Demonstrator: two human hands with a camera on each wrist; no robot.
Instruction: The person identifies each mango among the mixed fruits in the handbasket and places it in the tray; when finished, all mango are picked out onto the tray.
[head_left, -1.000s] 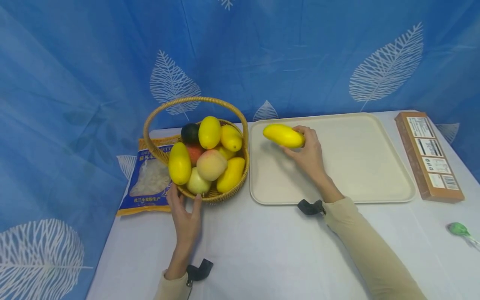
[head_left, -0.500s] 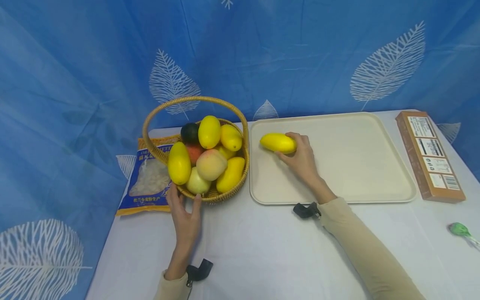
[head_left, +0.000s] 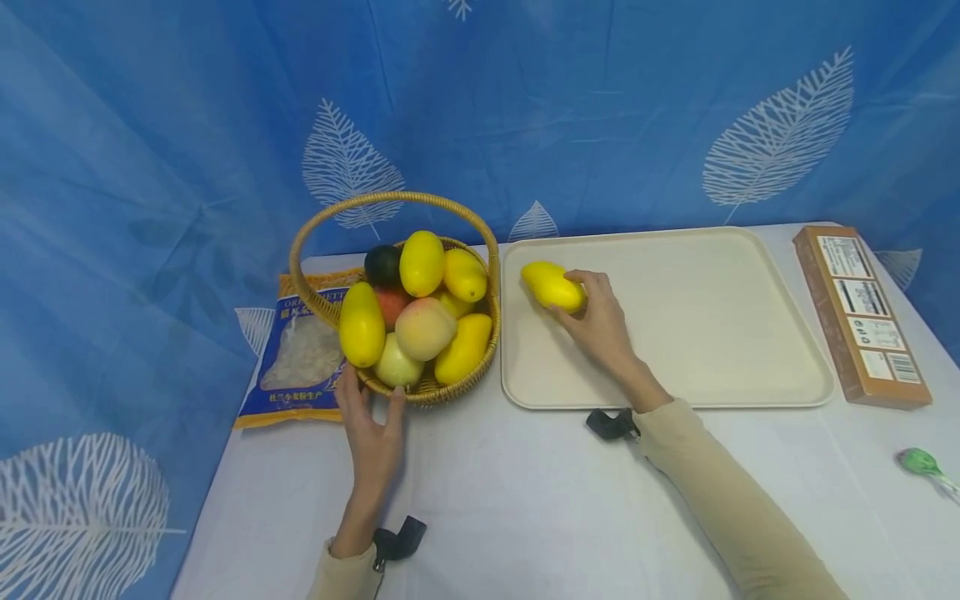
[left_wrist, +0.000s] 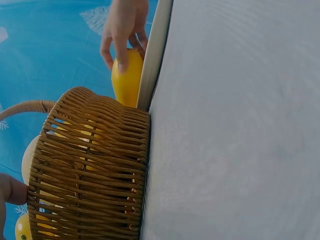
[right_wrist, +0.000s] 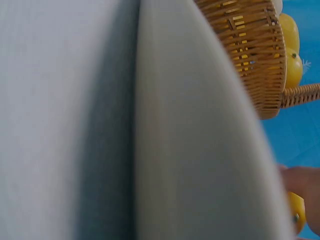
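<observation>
Currently, right grip (head_left: 602, 329) curled around a smooth yellow elongated fruit (head_left: 551, 286), cream rectangular tray (head_left: 720, 325) beneath that grip, left grip (head_left: 375, 442) ungrasping, fingers spread, touching the rim of a round tan wicker basket (left_wrist: 90, 165) just beyond it, assorted fruits (head_left: 426, 329) inside.

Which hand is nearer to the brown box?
Right. The right hand holds a yellow fruit at the left end of the tray, across from the brown box; the left hand is farther left, at the near rim of the basket.

yellow fruit (head_left: 550, 286) | lowered to tray (head_left: 712, 333) | shifted left | turned more diagonal, right end nearer person
</observation>
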